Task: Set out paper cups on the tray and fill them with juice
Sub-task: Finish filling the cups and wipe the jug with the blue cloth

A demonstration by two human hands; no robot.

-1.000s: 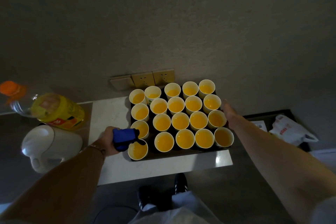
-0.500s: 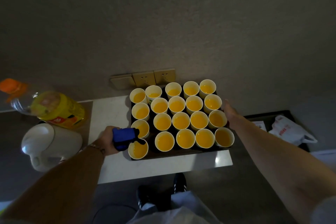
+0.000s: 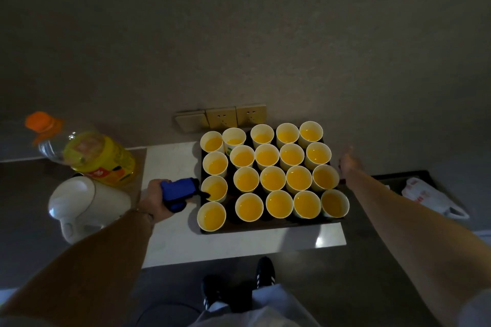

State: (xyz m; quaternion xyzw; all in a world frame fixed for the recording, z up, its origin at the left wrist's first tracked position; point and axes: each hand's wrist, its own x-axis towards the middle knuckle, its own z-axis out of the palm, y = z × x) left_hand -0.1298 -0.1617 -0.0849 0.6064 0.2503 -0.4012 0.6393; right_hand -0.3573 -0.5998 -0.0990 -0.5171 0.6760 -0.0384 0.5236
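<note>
Twenty paper cups (image 3: 272, 179) of juice sit on the dark tray (image 3: 268, 226), and my hands are at its two sides.

My left hand (image 3: 155, 203) grips a blue device (image 3: 178, 193) at the tray's left edge, fingers curled round it, its dark tip reaching over the rim of a cup in the left column. My right hand (image 3: 349, 161) is at the tray's right edge beside the cups; it is dim and blurred, so I cannot tell how its fingers lie. The tray rests on a white tabletop (image 3: 233, 244), pushed back to the wall under the wall sockets (image 3: 221, 117). To my left stand a juice bottle (image 3: 87, 152) with an orange cap and a white kettle (image 3: 85, 206). A white plastic bag (image 3: 431, 200) lies off to the right.
</note>
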